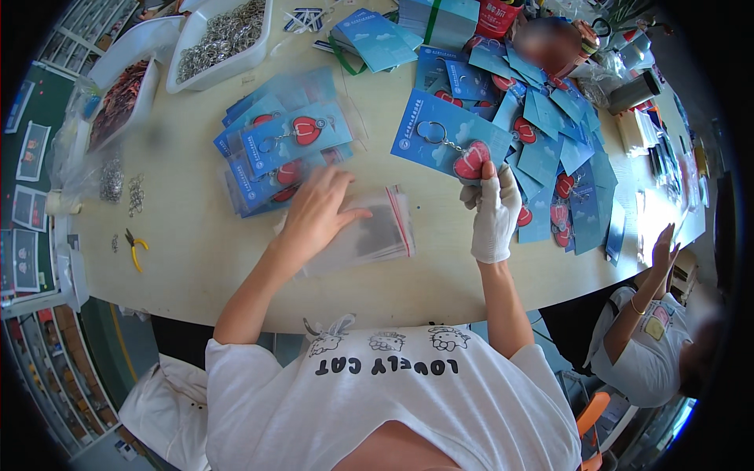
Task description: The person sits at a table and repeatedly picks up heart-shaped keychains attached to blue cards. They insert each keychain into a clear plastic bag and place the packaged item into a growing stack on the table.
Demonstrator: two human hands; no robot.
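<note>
My right hand (496, 218), in a white glove, holds up a blue card (418, 129) by its lower right part. A red heart-shaped keychain (473, 161) with a metal ring and chain lies against that card, under my thumb. My bare left hand (316, 208) has its fingers apart and holds nothing. It is over the left part of a stack of transparent plastic bags (381, 231) with a red strip along one edge. Just beyond it lies a pile of bagged blue cards (255, 149) with red heart keychains.
A heap of blue cards and keychains (550, 118) spreads at the right. White bins hold metal rings (224, 43) and reddish pieces (122, 102) at far left. Yellow-handled pliers (137, 250) lie at left. Another person's hands (666, 250) are at the right table edge.
</note>
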